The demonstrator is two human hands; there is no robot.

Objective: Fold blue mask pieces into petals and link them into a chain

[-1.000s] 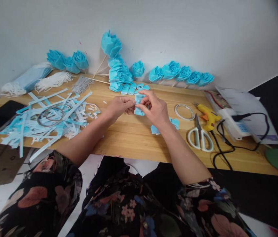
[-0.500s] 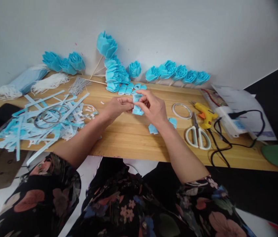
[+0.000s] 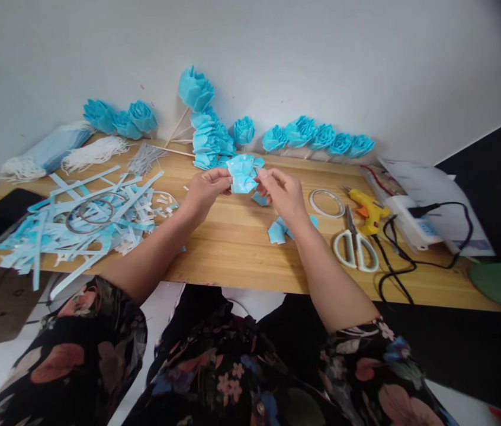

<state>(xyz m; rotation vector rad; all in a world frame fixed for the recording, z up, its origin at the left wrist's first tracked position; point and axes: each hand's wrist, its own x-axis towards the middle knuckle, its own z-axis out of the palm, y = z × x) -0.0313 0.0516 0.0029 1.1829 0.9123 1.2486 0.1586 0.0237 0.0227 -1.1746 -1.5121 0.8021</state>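
Note:
Between my hands, above the middle of the table, is a light blue fabric piece (image 3: 243, 175) with a pinched middle. My left hand (image 3: 208, 188) is closed on its left edge, thumb and fingers pinching. My right hand (image 3: 280, 190) is closed in a pinch at the right edge of the same piece; its fingertips are partly hidden. Below the right wrist, more cut blue pieces (image 3: 278, 231) lie on the wooden table (image 3: 228, 248). Behind the held piece stand stacked blue fabric flowers (image 3: 205, 141), with one larger flower (image 3: 195, 89) raised on a stick.
Blue flowers (image 3: 300, 131) line the wall. Left lie fabric strips (image 3: 46, 228), face masks (image 3: 50, 148), white cords (image 3: 95, 152) and a phone (image 3: 4, 219). Right are a tape roll (image 3: 327, 203), scissors (image 3: 355, 245), a yellow glue gun (image 3: 368, 210), a power strip (image 3: 414, 222) and its black cable.
My hands have moved apart, and the blue piece is now spread wider between them instead of hanging narrow and upright. The view has shifted slightly.

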